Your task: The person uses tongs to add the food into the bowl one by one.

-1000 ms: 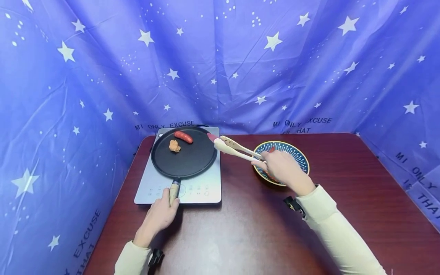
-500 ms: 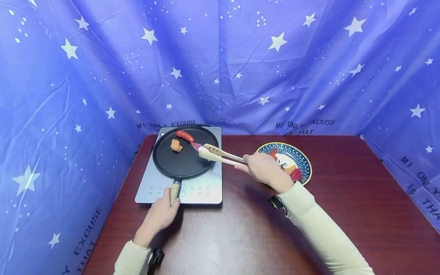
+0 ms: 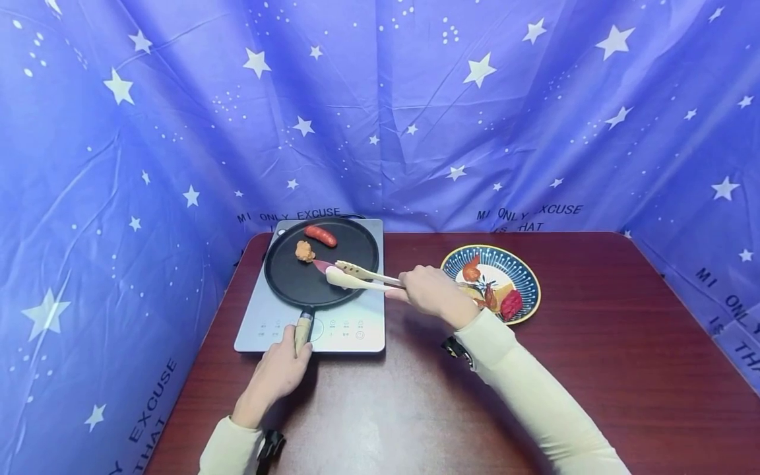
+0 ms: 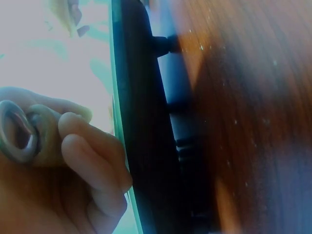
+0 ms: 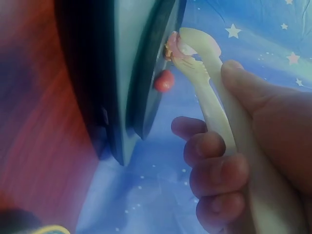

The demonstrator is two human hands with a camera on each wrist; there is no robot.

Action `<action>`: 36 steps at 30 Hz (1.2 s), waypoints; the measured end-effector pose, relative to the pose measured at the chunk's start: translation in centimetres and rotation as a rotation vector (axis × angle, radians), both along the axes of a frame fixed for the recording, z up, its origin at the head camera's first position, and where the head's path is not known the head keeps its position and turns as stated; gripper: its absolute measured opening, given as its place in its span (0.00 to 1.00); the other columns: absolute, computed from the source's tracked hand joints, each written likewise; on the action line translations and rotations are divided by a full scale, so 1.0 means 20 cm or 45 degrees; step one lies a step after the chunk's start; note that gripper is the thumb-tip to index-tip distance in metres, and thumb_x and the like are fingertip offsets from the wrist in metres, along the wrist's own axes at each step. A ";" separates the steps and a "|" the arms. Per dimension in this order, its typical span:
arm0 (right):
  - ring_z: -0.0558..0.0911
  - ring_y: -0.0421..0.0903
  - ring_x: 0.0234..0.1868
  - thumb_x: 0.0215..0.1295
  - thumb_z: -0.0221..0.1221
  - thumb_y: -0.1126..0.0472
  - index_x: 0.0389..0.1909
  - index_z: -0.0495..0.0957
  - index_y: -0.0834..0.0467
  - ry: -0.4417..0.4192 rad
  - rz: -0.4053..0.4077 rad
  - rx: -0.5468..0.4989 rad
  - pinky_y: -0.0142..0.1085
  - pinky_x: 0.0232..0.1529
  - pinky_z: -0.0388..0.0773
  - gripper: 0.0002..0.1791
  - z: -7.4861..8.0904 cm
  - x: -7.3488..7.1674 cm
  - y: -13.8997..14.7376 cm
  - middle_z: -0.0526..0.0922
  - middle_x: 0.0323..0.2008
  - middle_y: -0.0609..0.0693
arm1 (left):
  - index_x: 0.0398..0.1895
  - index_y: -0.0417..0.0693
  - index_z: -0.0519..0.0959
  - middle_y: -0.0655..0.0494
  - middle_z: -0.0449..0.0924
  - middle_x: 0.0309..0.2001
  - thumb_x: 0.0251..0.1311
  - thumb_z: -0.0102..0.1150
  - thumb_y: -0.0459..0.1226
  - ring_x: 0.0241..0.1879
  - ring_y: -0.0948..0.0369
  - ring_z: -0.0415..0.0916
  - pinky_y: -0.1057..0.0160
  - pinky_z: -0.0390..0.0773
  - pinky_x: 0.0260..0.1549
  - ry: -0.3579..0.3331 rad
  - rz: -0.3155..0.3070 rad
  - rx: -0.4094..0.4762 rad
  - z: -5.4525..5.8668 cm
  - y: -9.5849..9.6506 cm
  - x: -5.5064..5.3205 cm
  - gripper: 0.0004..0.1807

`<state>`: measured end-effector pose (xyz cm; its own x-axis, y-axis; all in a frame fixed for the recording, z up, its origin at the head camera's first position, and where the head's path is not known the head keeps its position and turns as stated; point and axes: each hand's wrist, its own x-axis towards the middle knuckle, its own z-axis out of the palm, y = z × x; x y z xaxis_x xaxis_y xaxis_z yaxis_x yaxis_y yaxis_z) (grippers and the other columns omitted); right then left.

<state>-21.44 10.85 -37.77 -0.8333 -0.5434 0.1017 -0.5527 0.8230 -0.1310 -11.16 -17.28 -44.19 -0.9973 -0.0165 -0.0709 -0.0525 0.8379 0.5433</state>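
My left hand (image 3: 278,373) grips the wooden handle (image 3: 303,330) of a flat black frying pan (image 3: 297,284). Its fingers curl round the handle end in the left wrist view. My right hand (image 3: 433,293) holds cream-coloured tongs (image 3: 368,278), fingers wrapped on both arms in the right wrist view. Between the tong tips is a flat pink piece with a pointed end (image 3: 321,265), over the pan's middle; its kind is unclear. A red sausage (image 3: 320,235) and a lumpy golden-brown piece like fried chicken (image 3: 305,251) lie in the pan.
The pan rests on a silver induction cooker (image 3: 255,323). Right of it, a blue-patterned plate (image 3: 530,284) with a yellow rim bears several food pieces, including a dark red one (image 3: 511,305). A starry blue curtain (image 3: 380,132) surrounds the reddish-brown table (image 3: 594,369).
My right hand has moved left from above the plate, carrying the tongs and pink piece over the pan. More of the plate's food now shows. The left hand stays on the handle.
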 end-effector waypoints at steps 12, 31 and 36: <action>0.71 0.48 0.17 0.63 0.55 0.39 0.21 0.76 0.53 -0.079 -0.057 0.047 0.45 0.21 0.70 0.23 -0.03 -0.03 -0.07 0.71 0.15 0.47 | 0.49 0.38 0.64 0.50 0.67 0.19 0.64 0.49 0.42 0.19 0.55 0.67 0.57 0.65 0.17 -0.017 0.006 0.005 0.02 0.00 0.00 0.19; 0.72 0.48 0.17 0.63 0.54 0.38 0.20 0.76 0.54 -0.089 -0.071 0.117 0.45 0.21 0.72 0.24 -0.03 -0.04 -0.17 0.71 0.15 0.48 | 0.48 0.38 0.64 0.50 0.66 0.19 0.63 0.49 0.43 0.19 0.55 0.67 0.57 0.65 0.17 -0.016 0.007 0.011 -0.01 0.00 -0.01 0.18; 0.74 0.50 0.19 0.63 0.54 0.38 0.22 0.76 0.55 -0.091 -0.058 0.136 0.46 0.23 0.73 0.24 -0.03 -0.02 -0.20 0.72 0.16 0.49 | 0.47 0.39 0.64 0.50 0.66 0.18 0.63 0.49 0.43 0.19 0.55 0.67 0.57 0.65 0.17 -0.007 0.006 0.011 -0.01 0.00 0.00 0.17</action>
